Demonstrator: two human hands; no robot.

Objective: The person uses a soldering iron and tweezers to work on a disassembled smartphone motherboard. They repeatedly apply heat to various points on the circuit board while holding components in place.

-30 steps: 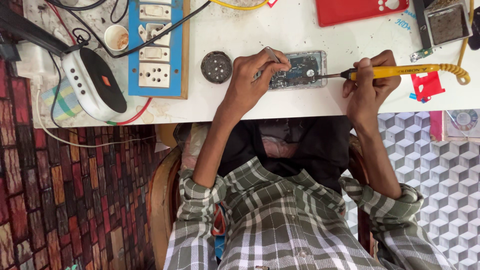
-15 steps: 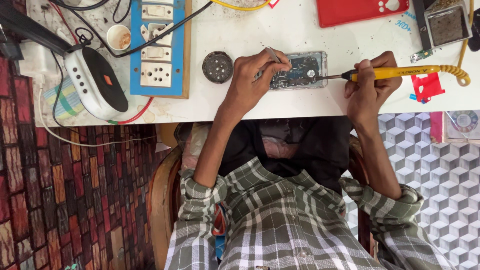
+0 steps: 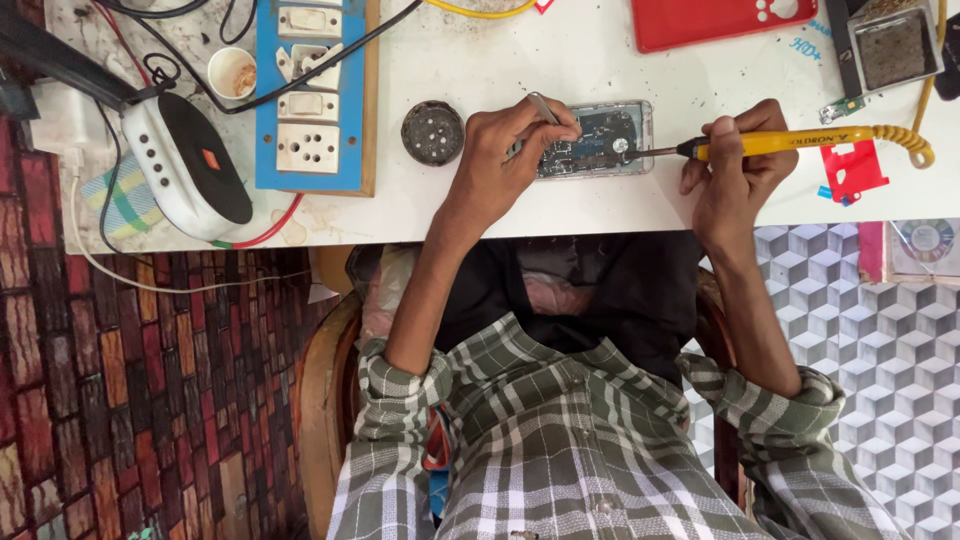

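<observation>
Left hand [image 3: 505,165] closed around slim metal tweezers [image 3: 545,108], fingers pinched, heel resting on the white table [image 3: 500,215] just beside the opened phone [image 3: 597,140]; grip apparently meant to steady a part on the exposed board. Right hand [image 3: 735,170] wrapped fully round the yellow soldering iron [image 3: 790,143], held pen-fashion and near level, dark tip reaching onto the board near its round silver component. Exact contact point of tip and tweezers too small to confirm. Phone lying flat, back off, between both hands at the table's near edge, close to the body for a short reach.

Coiled yellow cord [image 3: 915,145] trailing right from the iron handle, away from the work. Round dark perforated disc [image 3: 432,132] left of the left hand. Blue switch-and-socket board [image 3: 310,100] further left, cables running off it. White-and-black oval speaker [image 3: 185,165] at the table's left edge. Red flat case [image 3: 720,20] and small metal tray [image 3: 895,45] at the far side, well apart from the phone.
</observation>
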